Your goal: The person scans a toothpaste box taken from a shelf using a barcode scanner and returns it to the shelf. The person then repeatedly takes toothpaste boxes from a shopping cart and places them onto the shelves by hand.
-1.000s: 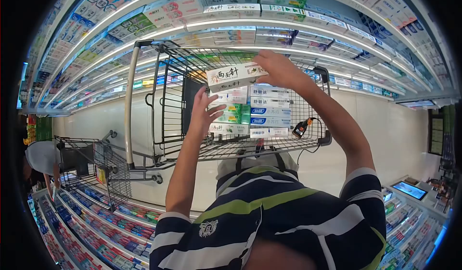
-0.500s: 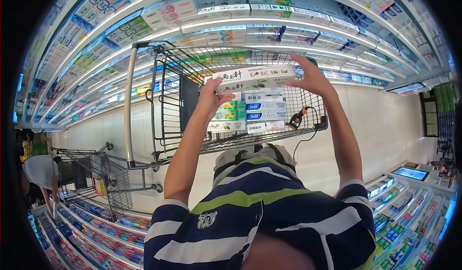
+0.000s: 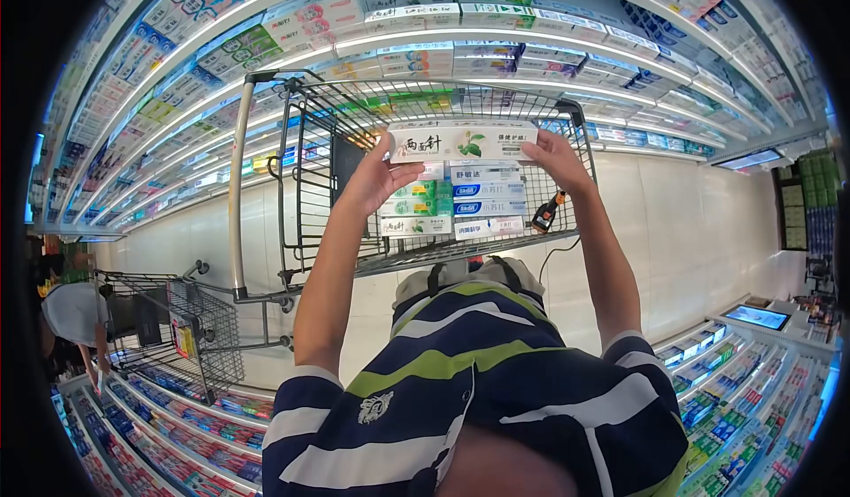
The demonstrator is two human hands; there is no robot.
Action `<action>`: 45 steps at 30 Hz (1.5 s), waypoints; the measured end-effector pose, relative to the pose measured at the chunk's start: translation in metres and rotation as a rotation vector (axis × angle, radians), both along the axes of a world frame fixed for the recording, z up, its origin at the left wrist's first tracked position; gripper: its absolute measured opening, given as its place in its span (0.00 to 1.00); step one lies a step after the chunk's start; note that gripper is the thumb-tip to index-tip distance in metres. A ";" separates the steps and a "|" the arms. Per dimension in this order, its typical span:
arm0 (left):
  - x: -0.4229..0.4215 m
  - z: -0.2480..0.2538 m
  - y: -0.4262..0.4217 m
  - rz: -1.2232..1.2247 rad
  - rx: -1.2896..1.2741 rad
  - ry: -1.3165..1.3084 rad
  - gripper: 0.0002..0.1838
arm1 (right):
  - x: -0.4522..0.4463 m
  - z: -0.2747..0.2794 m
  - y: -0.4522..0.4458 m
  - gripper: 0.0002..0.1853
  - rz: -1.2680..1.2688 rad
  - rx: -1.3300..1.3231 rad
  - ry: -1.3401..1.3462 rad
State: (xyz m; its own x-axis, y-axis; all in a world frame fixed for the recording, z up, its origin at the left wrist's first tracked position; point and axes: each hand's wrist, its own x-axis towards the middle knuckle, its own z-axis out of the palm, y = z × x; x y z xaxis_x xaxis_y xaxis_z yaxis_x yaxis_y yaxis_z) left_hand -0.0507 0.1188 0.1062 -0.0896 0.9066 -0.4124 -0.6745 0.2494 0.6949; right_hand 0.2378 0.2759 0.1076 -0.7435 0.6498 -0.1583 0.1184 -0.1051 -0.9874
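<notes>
Above the shopping cart (image 3: pixel 425 262) I hold a long white toothpaste box (image 3: pixel 456 143) with a green leaf picture, its broad face turned up toward me. My left hand (image 3: pixel 376 178) grips its left end, thumb near the lower corner. At the other end, my right hand (image 3: pixel 558 162) is closed on the box. Below it in the cart lie several toothpaste boxes in two columns: green-and-white boxes (image 3: pixel 416 198) on the left, blue-and-white boxes (image 3: pixel 489 199) on the right. A dark bottle-shaped item (image 3: pixel 548 213) with an orange label sits by the cart's right side.
Lit shelves (image 3: pixel 416 32) full of toothpaste boxes run along the far side of the cart. Lower left, another cart (image 3: pixel 190 337) stands beside a bending person (image 3: pixel 75 311). More shelves (image 3: pixel 753 391) and a screen (image 3: pixel 755 318) are at lower right. A black cable hangs near the cart.
The held box has been rolled so that its leaf-picture face shows. My right hand has come down and slightly inward at the right end; my left arm has shifted a little left.
</notes>
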 end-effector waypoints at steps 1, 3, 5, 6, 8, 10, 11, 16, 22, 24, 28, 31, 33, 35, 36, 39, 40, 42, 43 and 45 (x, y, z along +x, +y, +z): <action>0.000 -0.005 -0.001 -0.003 -0.003 0.001 0.31 | 0.000 -0.003 -0.002 0.25 -0.033 -0.044 0.003; 0.002 -0.010 -0.001 -0.005 0.027 0.069 0.29 | 0.001 -0.003 -0.007 0.24 -0.069 -0.070 0.030; 0.005 -0.013 -0.001 -0.005 0.023 0.075 0.29 | 0.002 0.002 -0.012 0.23 -0.121 -0.132 0.064; 0.006 -0.012 0.001 -0.001 0.021 0.083 0.29 | 0.003 0.000 -0.012 0.23 -0.133 -0.140 0.063; 0.009 -0.011 0.000 0.001 0.021 0.071 0.29 | 0.006 -0.003 -0.013 0.23 -0.165 -0.166 0.077; 0.010 -0.012 0.000 0.007 0.016 0.059 0.29 | 0.008 -0.008 -0.014 0.23 -0.194 -0.196 0.092; 0.011 -0.013 0.000 0.003 0.020 0.049 0.29 | 0.010 -0.013 -0.013 0.23 -0.212 -0.207 0.114; 0.017 -0.010 -0.002 0.018 0.018 0.034 0.28 | 0.009 -0.010 -0.015 0.22 -0.276 -0.256 0.156; 0.021 -0.007 -0.003 0.014 0.012 0.025 0.28 | 0.010 -0.006 -0.015 0.20 -0.308 -0.234 0.166; 0.020 -0.007 -0.003 0.012 -0.020 -0.021 0.27 | 0.013 -0.006 -0.012 0.19 -0.280 -0.254 0.125; 0.012 -0.010 -0.006 -0.036 -0.006 -0.075 0.25 | 0.019 -0.005 -0.011 0.18 -0.211 -0.304 0.160; 0.006 -0.015 -0.007 -0.053 0.016 -0.133 0.25 | 0.021 -0.005 -0.010 0.22 -0.182 -0.413 0.162; 0.007 -0.011 -0.007 -0.049 0.088 -0.303 0.27 | 0.020 -0.002 -0.012 0.24 -0.205 -0.447 0.154; 0.013 -0.003 -0.006 0.003 0.080 -0.284 0.27 | 0.019 0.000 -0.014 0.26 -0.229 -0.483 0.144; 0.015 0.000 -0.004 0.055 0.074 -0.264 0.28 | 0.019 0.000 -0.014 0.27 -0.241 -0.492 0.117; 0.011 -0.002 -0.004 -0.020 0.119 -0.202 0.29 | 0.018 0.004 -0.016 0.27 -0.246 -0.503 0.084; 0.012 -0.003 -0.003 -0.021 0.117 -0.203 0.29 | 0.017 0.005 -0.016 0.26 -0.238 -0.503 0.078; 0.013 -0.004 -0.002 -0.005 0.018 -0.152 0.27 | 0.016 0.005 -0.017 0.24 -0.243 -0.451 0.037; 0.012 -0.007 -0.002 -0.006 0.017 -0.152 0.27 | 0.015 0.005 -0.017 0.23 -0.247 -0.396 -0.002; 0.013 -0.008 -0.002 -0.061 0.023 0.039 0.23 | 0.017 -0.005 -0.013 0.22 -0.226 -0.401 0.025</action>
State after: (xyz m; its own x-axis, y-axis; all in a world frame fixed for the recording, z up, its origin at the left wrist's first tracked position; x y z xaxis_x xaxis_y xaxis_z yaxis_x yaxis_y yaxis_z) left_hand -0.0379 0.1173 0.0977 -0.0489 0.9200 -0.3889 -0.6311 0.2733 0.7260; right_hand 0.2545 0.2627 0.1029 -0.5969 0.6873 -0.4139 0.0252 -0.4996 -0.8659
